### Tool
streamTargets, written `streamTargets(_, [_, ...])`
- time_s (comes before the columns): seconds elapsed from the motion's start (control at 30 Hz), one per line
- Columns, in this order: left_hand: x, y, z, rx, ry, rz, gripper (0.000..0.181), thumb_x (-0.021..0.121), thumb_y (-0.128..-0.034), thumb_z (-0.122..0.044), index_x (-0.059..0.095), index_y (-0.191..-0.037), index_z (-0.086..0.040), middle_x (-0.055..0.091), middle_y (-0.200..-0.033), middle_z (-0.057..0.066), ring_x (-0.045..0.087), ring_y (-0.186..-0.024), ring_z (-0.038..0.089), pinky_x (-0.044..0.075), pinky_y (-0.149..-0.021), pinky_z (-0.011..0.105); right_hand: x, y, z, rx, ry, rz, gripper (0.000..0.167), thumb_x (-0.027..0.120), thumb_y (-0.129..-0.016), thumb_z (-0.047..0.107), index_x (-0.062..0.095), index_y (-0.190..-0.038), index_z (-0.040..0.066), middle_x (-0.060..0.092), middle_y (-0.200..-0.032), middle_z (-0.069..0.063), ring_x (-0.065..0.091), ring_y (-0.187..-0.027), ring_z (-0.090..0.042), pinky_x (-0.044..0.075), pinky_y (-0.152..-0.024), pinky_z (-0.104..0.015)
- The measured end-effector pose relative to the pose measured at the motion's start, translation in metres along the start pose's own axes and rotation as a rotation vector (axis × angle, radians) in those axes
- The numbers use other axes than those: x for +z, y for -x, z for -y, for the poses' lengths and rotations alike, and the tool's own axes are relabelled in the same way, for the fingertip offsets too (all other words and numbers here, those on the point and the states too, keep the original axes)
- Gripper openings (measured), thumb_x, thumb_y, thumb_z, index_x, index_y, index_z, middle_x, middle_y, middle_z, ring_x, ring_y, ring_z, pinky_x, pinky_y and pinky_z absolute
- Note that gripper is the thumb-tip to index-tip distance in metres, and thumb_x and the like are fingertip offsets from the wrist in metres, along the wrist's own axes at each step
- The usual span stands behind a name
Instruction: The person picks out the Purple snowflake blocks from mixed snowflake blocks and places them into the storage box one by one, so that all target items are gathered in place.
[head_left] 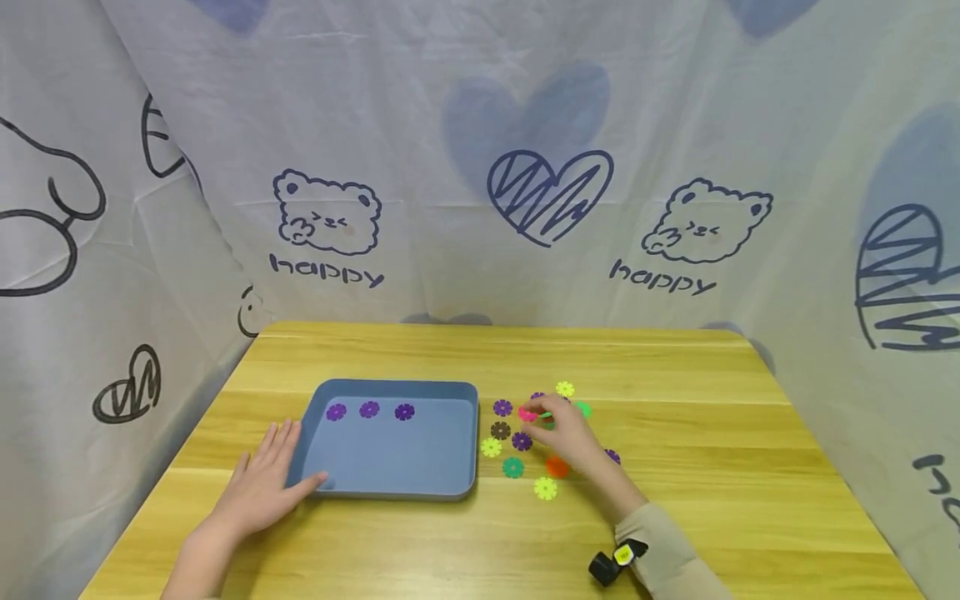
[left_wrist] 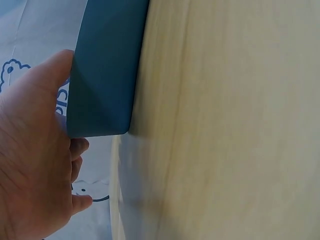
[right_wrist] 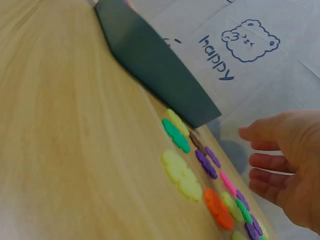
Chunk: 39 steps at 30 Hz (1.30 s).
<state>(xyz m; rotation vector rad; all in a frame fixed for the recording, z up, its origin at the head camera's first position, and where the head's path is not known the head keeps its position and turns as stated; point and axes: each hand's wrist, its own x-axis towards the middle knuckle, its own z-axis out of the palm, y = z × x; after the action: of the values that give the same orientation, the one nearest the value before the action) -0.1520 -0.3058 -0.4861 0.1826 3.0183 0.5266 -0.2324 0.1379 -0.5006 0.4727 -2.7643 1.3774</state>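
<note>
A pink flower-shaped disc [right_wrist: 228, 184] lies flat on the table, just right of centre in the head view, directly at the fingertips of the right hand [head_left: 561, 431]. In the right-wrist view it sits below and to the left of those fingertips, which look clear of it. The disc is round, with no long axis to line up; the right hand is much the nearer one. Its fingers are loosely curved, thumb parted from them, with nothing seen between.

Around the pink disc are scattered other discs: purple, yellow, green, brown and orange [head_left: 557, 467]. Just left of this cluster, at lower centre, stands a blue-grey tray [head_left: 390, 483], its long side running left to right. Three purple discs [head_left: 369, 409] form a row along its far side. At lower left, the left hand [head_left: 261, 492] rests against the tray's near left corner, fingers extended along the side wall and thumb at the near rim.
</note>
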Motion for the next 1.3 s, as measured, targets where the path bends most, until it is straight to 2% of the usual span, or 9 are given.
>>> streamTargets(0.17, [-0.002,0.0,-0.002,0.019,-0.018,-0.013,0.099,0.053,-0.0904,-0.063,0.014,-0.155,0.001,0.015,-0.16,0.027,0.01,-0.149,0.045,0.011,-0.11,0.075,0.001,0.005,-0.006,-0.003,0.113,0.071,0.035,0.074,-0.083,0.014,0.067,-0.117,0.008,0.067,-0.113,-0.007,0.064,-0.105,-0.025,0.054,-0.095,-0.042])
streamTargets(0.5, [-0.004,-0.004,0.0,0.039,-0.05,-0.021,0.099,0.053,-0.0898,-0.064,0.017,-0.154,0.003,0.017,-0.16,0.027,0.012,-0.149,0.044,0.014,-0.112,0.073,-0.002,0.004,-0.012,-0.042,0.285,0.156,0.036,0.077,-0.08,0.017,0.068,-0.113,0.007,0.067,-0.113,-0.007,0.059,-0.108,-0.025,0.05,-0.098,-0.045])
streamTargets(0.63, [-0.003,-0.004,0.001,0.044,-0.051,-0.017,0.099,0.053,-0.0898,-0.064,0.018,-0.154,0.003,0.017,-0.16,0.028,0.012,-0.149,0.045,0.015,-0.112,0.073,-0.002,0.005,-0.013,-0.059,0.297,0.175,0.034,0.078,-0.079,0.017,0.069,-0.11,0.006,0.066,-0.11,-0.007,0.058,-0.105,-0.025,0.05,-0.097,-0.045])
streamTargets(0.87, [-0.003,-0.004,0.001,0.049,-0.053,-0.023,0.099,0.053,-0.09,-0.063,0.017,-0.154,0.003,0.017,-0.16,0.028,0.013,-0.149,0.045,0.015,-0.112,0.073,0.002,0.001,-0.011,-0.084,0.342,0.163,0.036,0.079,-0.078,0.02,0.07,-0.109,0.007,0.064,-0.103,-0.005,0.057,-0.097,-0.021,0.049,-0.091,-0.043])
streamTargets(1.13, [-0.003,-0.004,-0.002,0.059,-0.039,-0.036,0.098,0.055,-0.0905,-0.061,0.018,-0.153,0.005,0.017,-0.159,0.029,0.014,-0.148,0.046,0.014,-0.112,0.073,0.005,-0.006,-0.01,-0.094,0.29,0.184,0.02,0.078,-0.079,0.016,0.068,-0.095,0.009,0.061,-0.092,-0.001,0.052,-0.089,-0.014,0.048,-0.082,-0.032])
streamTargets(1.3, [-0.002,-0.004,0.0,0.05,-0.031,-0.033,0.098,0.055,-0.0904,-0.061,0.017,-0.154,0.004,0.017,-0.159,0.028,0.013,-0.149,0.045,0.013,-0.112,0.073,0.006,-0.009,-0.012,-0.062,0.247,0.181,0.023,0.08,-0.077,0.014,0.063,-0.091,0.01,0.058,-0.087,0.001,0.048,-0.085,-0.013,0.045,-0.077,-0.026])
